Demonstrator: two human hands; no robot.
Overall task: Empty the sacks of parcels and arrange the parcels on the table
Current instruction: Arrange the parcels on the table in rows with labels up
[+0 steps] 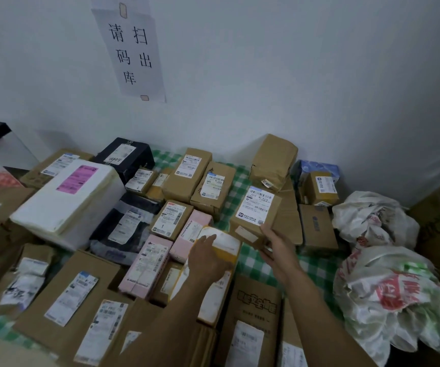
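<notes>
Left hand [208, 258] lay flat, fingers straight, on a yellow mailer [226, 243] mid-table [316, 266]. Right hand [274, 245] gripped the brown carton [256, 215] beside it by its near corner. The mailer looked soft and light, the carton stiff and best taken by opposite edges. Two pink boxes [147, 266] lay leftward. Two sacks sat at right: far sack [372, 218], near sack [393, 290].

Dim, flat indoor light; soft focus, wide-angle bending at the edges.

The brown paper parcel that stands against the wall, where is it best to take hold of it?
Grip the parcel probably by its free upper half, from the front: it stands upright against the wall, and boxes crowd its base.
</notes>
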